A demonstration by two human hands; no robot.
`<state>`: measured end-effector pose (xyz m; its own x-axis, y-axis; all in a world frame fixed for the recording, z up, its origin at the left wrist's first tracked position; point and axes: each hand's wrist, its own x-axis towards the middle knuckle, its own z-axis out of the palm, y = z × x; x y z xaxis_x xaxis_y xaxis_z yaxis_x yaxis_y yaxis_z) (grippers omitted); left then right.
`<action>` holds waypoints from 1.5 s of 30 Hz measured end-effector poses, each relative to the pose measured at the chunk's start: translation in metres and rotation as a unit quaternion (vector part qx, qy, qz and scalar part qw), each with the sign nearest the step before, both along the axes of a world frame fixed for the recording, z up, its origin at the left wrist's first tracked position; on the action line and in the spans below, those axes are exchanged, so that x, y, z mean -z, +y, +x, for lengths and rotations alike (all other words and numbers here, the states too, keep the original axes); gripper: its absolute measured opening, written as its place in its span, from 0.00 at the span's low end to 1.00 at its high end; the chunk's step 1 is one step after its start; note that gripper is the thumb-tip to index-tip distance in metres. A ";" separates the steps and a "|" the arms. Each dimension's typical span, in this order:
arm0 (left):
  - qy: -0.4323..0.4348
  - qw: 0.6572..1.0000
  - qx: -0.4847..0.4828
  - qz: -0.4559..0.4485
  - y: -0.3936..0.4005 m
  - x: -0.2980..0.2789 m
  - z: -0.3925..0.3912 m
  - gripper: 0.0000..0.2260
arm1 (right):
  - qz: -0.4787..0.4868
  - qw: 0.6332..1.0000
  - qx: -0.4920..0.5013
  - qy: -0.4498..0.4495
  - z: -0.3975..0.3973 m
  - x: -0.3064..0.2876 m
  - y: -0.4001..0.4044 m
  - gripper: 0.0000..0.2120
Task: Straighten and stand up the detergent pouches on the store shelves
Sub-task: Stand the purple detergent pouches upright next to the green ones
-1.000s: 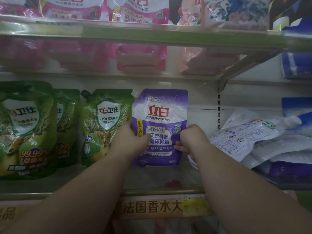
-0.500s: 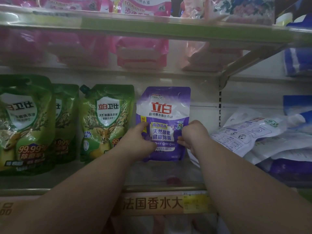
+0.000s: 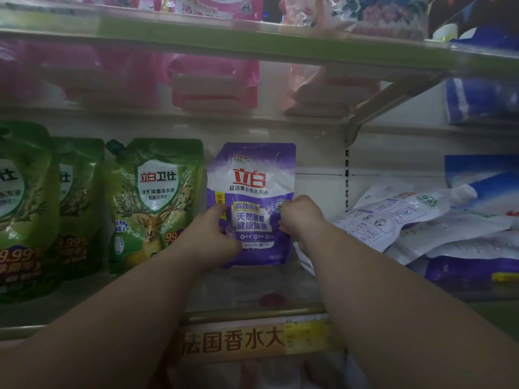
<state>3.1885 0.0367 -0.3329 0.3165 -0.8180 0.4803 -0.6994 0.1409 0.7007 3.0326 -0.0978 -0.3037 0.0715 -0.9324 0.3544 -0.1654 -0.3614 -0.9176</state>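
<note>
While my left hand (image 3: 213, 237) has its fingers curled round the lower left edge of the purple pouch (image 3: 251, 203), my right hand (image 3: 302, 217) is fisted, pinching the pouch's right edge at mid-height. Change over the last second: pouch slid a bit right, away from the nearest green pouch (image 3: 154, 197), and now stands squarer, face forward, upright; earlier its top leaned toward the green one. Its base sits toward the back of the shelf (image 3: 252, 299), mid-span, just left of the upright strip. Judgement: this pouch is nearly done, needs only release and a check that it stays up. Green pouches to the left stand upright already. At the shelf's right end, white and blue pouches (image 3: 398, 217) lie flat in a heap, still to be stood up.
</note>
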 end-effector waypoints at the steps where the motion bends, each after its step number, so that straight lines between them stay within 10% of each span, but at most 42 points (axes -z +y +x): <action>1: 0.002 1.000 0.001 0.002 0.000 0.000 0.000 0.34 | -0.001 1.000 -0.003 -0.001 0.000 0.000 0.000 0.10; 16: 0.019 1.000 0.008 0.003 -0.008 0.002 0.002 0.19 | 0.007 1.000 0.014 0.022 -0.007 0.002 0.011 0.14; 45: 0.066 0.996 0.049 -0.027 0.033 -0.011 -0.115 0.41 | -0.119 0.991 -0.024 0.064 -0.079 -0.013 0.108 0.27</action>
<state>3.0738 0.0694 -0.3219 0.2992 -0.8219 0.4847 -0.5824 0.2451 0.7751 2.9536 0.0098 -0.2905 0.1731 -0.8180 0.5486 -0.2519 -0.5752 -0.7783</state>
